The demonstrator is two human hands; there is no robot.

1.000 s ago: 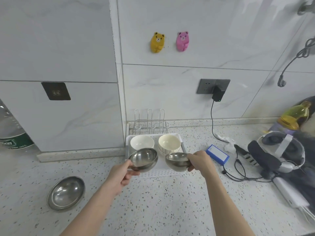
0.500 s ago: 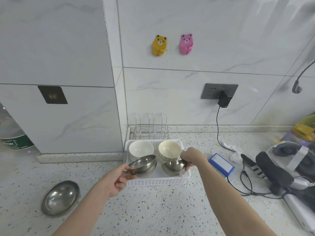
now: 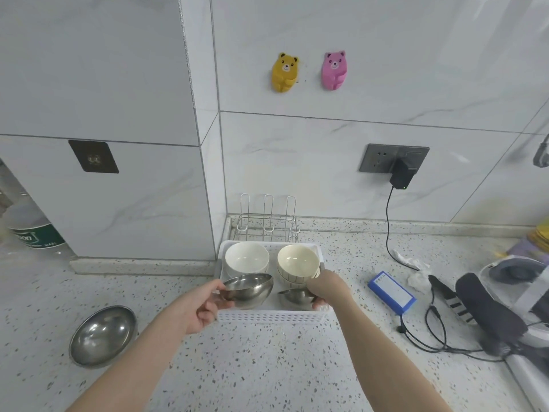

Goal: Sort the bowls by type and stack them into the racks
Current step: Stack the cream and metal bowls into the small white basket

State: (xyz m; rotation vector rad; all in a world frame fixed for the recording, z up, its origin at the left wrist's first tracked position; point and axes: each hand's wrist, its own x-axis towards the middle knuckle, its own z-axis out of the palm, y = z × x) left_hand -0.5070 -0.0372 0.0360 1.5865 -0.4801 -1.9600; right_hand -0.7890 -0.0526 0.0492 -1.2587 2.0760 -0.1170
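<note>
**Five bowls counted, two of them in hand**

While the left hand (image 3: 198, 307) holds a tilted steel bowl (image 3: 249, 289) by its rim over the white perforated plastic basket (image 3: 271, 317), the right hand (image 3: 328, 288) has its grip clamped on a smaller steel bowl (image 3: 294, 296) low inside the basket's front right. Two ceramic bowls sit at the back: one white (image 3: 246, 258), one cream (image 3: 298, 260). A third steel bowl (image 3: 102, 334) rests on the speckled counter (image 3: 267, 367), left of the basket.

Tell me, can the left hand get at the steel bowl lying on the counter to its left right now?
Probably not yet: the left hand grips a steel bowl over the basket. The counter bowl itself lies unobstructed.
</note>
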